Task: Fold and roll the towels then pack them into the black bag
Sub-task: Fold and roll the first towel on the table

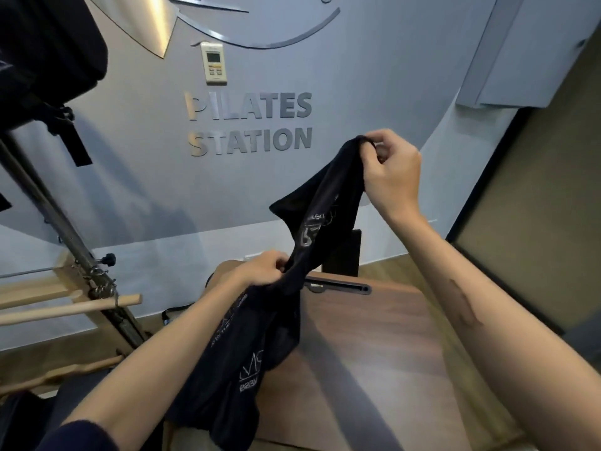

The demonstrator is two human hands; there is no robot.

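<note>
A black towel with pale printed lettering hangs twisted in the air above a brown wooden table. My right hand is raised high and pinches the towel's upper corner. My left hand is lower, over the table's far left corner, and grips the towel at its bunched middle. The rest of the cloth hangs down over my left forearm toward the near edge. A black bag sits high at the top left, partly cut off.
A metal frame pole with wooden bars slants down the left side. A black slot runs along the table's far edge. Behind stands a grey wall with lettering and a wall controller. A dark panel closes off the right.
</note>
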